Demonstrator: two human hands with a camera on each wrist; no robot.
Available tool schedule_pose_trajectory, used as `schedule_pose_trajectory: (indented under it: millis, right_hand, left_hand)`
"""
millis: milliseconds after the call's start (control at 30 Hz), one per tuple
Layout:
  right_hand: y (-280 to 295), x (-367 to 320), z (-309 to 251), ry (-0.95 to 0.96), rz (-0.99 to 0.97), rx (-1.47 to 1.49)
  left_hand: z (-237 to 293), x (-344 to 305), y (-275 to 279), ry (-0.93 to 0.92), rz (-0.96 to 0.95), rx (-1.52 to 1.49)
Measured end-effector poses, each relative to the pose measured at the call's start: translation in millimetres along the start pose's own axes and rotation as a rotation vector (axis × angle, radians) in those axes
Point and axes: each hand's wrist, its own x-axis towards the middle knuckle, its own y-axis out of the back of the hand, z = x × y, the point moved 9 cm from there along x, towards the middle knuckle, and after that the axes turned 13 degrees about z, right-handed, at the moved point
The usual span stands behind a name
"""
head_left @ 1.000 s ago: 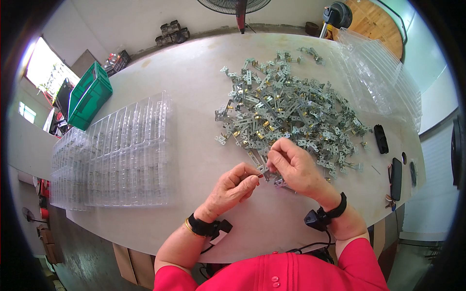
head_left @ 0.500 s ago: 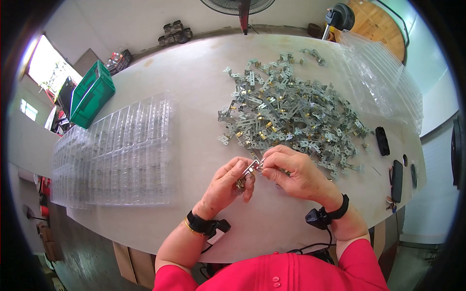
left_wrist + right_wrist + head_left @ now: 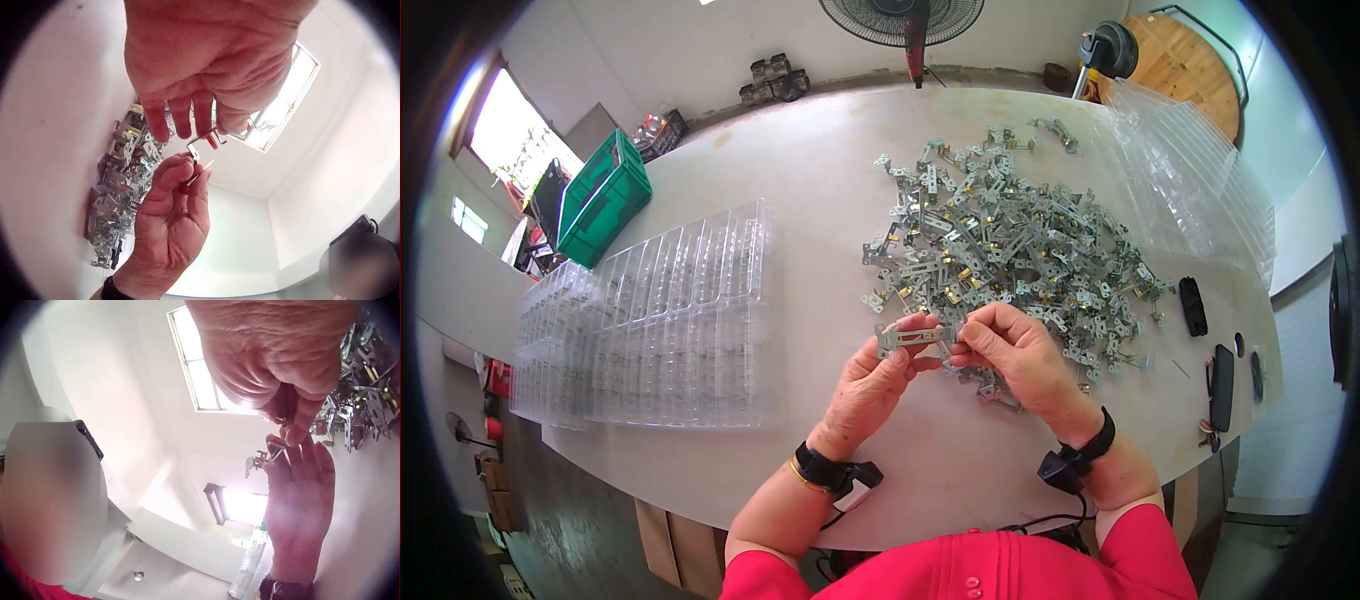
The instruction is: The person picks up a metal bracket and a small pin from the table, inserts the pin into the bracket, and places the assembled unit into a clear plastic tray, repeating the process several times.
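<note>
Roughly crosswise: metal bracket (image 3: 912,338), long axis left-right.

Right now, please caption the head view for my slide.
Left hand holds a metal bracket, right hand at its end, near a heap of parts.

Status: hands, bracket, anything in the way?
Left hand holds bracket. Right hand pinches its end. Pile just beyond; nothing visibly blocking.

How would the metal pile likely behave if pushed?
The pile would probably snag rather than roll, since its bent, slotted parts lie tangled. Its edges may scatter easily, since a small cluster lies apart. Its thin metal looks stiff, unlikely to flop.
</note>
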Motion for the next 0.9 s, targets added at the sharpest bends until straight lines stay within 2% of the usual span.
schedule_pose_trajectory:
  millis: [133,200,233,300,333,400,600,700,900]
  right_hand:
    - [-5,-1,9,-0.045,-0.030,-0.025]
    - [-7,-4,12,-0.077,-0.051,-0.212]
    - [-5,-3,13,-0.078,-0.051,-0.211]
    - [4,0,6,0.056,0.006,-0.508]
    - [4,-1,3,0.053,0.006,-0.509]
    - [0,-8,-8,0.018,0.008,-0.321]
    - [-17,-19,-12,0.155,-0.057,-0.419]
    - [-18,-20,-13,0.164,-0.088,-0.505]
    - [-16,-19,-12,0.198,-0.040,-0.465]
  left_hand:
    - [0,4,3,-0.024,-0.010,0.015]
    - [1,5,12,-0.059,0.059,0.051]
    - [2,5,13,-0.058,0.060,0.051]
    - [1,5,13,-0.013,0.046,0.018]
    - [2,4,13,-0.011,0.047,0.016]
    - [-5,3,11,0.049,0.039,0.097]
    - [-13,-1,11,0.091,0.071,0.247]
    - [-10,-3,6,0.082,0.076,0.308]
    - [-9,-4,5,0.078,0.095,0.365]
